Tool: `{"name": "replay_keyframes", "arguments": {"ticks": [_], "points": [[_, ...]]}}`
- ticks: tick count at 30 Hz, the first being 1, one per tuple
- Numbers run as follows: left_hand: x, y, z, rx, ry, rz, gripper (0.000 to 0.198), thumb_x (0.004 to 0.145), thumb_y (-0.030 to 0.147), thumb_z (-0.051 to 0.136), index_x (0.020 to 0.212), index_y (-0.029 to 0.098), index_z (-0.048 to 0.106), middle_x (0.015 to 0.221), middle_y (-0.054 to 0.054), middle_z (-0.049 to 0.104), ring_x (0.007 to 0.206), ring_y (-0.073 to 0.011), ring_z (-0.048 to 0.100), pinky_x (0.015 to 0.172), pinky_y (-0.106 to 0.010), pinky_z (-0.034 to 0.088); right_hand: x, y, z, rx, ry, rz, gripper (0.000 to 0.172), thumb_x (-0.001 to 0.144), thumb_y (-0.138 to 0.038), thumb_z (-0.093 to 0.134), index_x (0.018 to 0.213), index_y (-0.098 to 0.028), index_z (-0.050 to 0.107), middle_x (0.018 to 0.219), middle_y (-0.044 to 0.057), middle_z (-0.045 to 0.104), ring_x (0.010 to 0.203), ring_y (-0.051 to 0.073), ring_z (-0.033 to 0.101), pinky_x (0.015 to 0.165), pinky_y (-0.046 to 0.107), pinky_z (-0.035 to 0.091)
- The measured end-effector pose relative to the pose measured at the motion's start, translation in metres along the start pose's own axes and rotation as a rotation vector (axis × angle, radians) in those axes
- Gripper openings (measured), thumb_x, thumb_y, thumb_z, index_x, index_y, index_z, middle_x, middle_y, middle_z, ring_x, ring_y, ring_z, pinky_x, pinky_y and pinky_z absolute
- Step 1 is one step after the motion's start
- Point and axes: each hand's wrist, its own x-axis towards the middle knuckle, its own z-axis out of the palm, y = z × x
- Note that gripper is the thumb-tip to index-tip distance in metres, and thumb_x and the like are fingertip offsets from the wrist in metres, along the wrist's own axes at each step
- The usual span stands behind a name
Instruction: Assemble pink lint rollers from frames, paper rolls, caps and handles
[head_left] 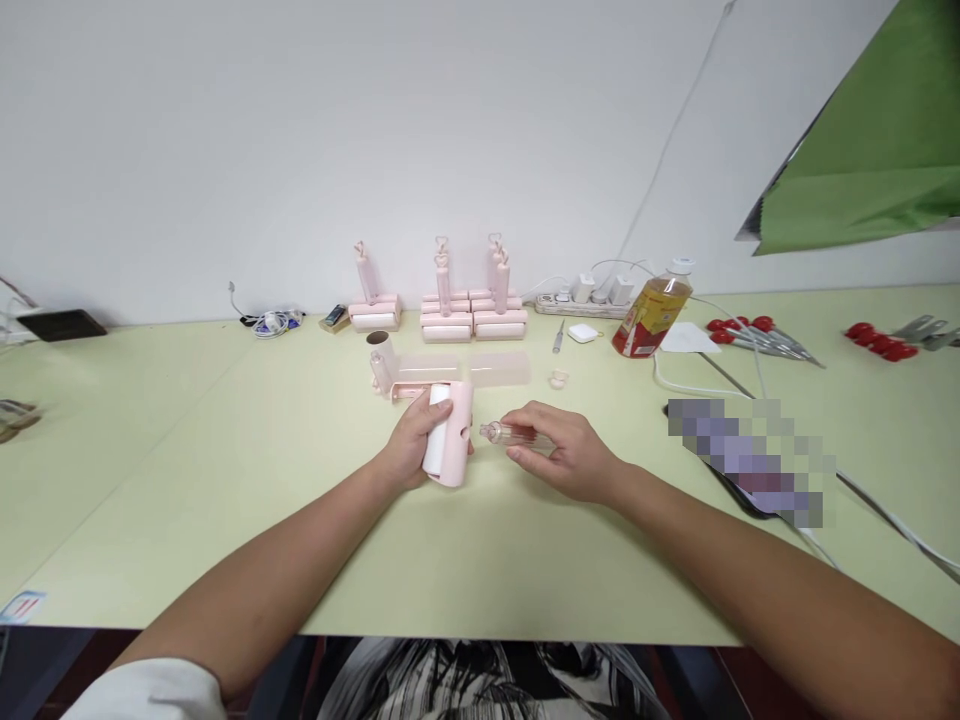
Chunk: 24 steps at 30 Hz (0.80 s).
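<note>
My left hand (407, 446) is closed around a pink lint roller head (457, 440) with a white roll in it. A round hole in the pink casing faces right. In my right hand (568, 455), fingers and thumb grip a clear pinkish lint roller handle (511, 434). The handle's narrow tip points at that hole, a small gap away from it. Just behind the left hand lie a pink casing part (409, 391), another clear handle (380, 372) and a cardboard tube (379, 344). Two clear covers (499, 369) lie behind the roller head, and a small pink cap (558, 379) is farther right.
Several finished-looking lint rollers (448, 325) stand upright by the wall. A power strip (581, 304), a bottle (652, 312), red-handled tools (765, 338) and a phone-like object (746, 465) with a cable are on the right. Bundled cable (271, 322) lies back left.
</note>
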Motion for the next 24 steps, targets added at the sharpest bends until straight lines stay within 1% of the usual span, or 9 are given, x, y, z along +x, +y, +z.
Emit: {"name": "replay_keyframes", "arguments": {"ticks": [3, 10, 14, 17, 21, 24], "points": [[0.000, 0.000, 0.000, -0.006, -0.020, 0.017, 0.039, 0.071, 0.041, 0.071, 0.091, 0.018, 0.047, 0.068, 0.000, 0.062, 0.051, -0.0162, 0.062, 0.047, -0.028, 0.052, 0.000, 0.001, -0.002, -0.005, -0.041, -0.010, 0.024, 0.092, -0.032, 0.053, 0.112, -0.020, 0.060, 0.088, 0.007, 0.065, 0.073, 0.017, 0.059, 0.070, 0.030, 0.048], [0.000, -0.002, 0.000, -0.001, 0.008, 0.036, 0.040, 0.071, 0.037, 0.073, 0.097, 0.019, 0.048, 0.068, 0.002, 0.060, 0.054, -0.0136, 0.060, 0.051, -0.029, 0.056, 0.000, 0.000, -0.001, -0.067, -0.103, -0.013, 0.028, 0.093, -0.032, 0.050, 0.112, -0.018, 0.063, 0.085, 0.007, 0.067, 0.069, 0.016, 0.058, 0.065, 0.027, 0.046], [0.001, -0.004, -0.002, 0.001, -0.023, 0.054, 0.041, 0.072, 0.037, 0.073, 0.098, 0.019, 0.049, 0.066, 0.001, 0.061, 0.054, -0.0138, 0.059, 0.051, -0.030, 0.056, 0.000, 0.000, 0.000, -0.096, -0.102, -0.047, 0.027, 0.093, -0.031, 0.050, 0.109, -0.016, 0.065, 0.079, 0.006, 0.067, 0.063, 0.014, 0.056, 0.060, 0.025, 0.043], [0.003, -0.006, -0.004, 0.012, -0.022, 0.063, 0.042, 0.072, 0.037, 0.074, 0.101, 0.019, 0.049, 0.067, 0.001, 0.061, 0.054, -0.0142, 0.059, 0.050, -0.029, 0.055, 0.000, 0.000, 0.001, -0.093, -0.102, -0.053, 0.027, 0.093, -0.030, 0.050, 0.109, -0.014, 0.066, 0.075, 0.005, 0.066, 0.062, 0.013, 0.056, 0.060, 0.024, 0.043], [0.003, -0.007, -0.006, 0.069, -0.014, 0.067, 0.046, 0.070, 0.038, 0.076, 0.104, 0.019, 0.051, 0.069, 0.002, 0.059, 0.054, -0.0136, 0.060, 0.048, -0.024, 0.050, -0.001, -0.005, 0.002, -0.083, -0.126, -0.005, 0.029, 0.093, -0.030, 0.050, 0.111, -0.014, 0.066, 0.073, 0.005, 0.067, 0.060, 0.013, 0.056, 0.058, 0.024, 0.041], [0.004, -0.008, -0.006, 0.116, -0.009, 0.072, 0.047, 0.069, 0.038, 0.076, 0.105, 0.019, 0.053, 0.070, 0.004, 0.057, 0.053, -0.0113, 0.057, 0.047, -0.021, 0.047, 0.000, -0.010, 0.002, -0.072, -0.159, 0.072, 0.027, 0.092, -0.029, 0.050, 0.106, -0.015, 0.069, 0.070, 0.003, 0.065, 0.057, 0.013, 0.053, 0.056, 0.024, 0.039]]}}
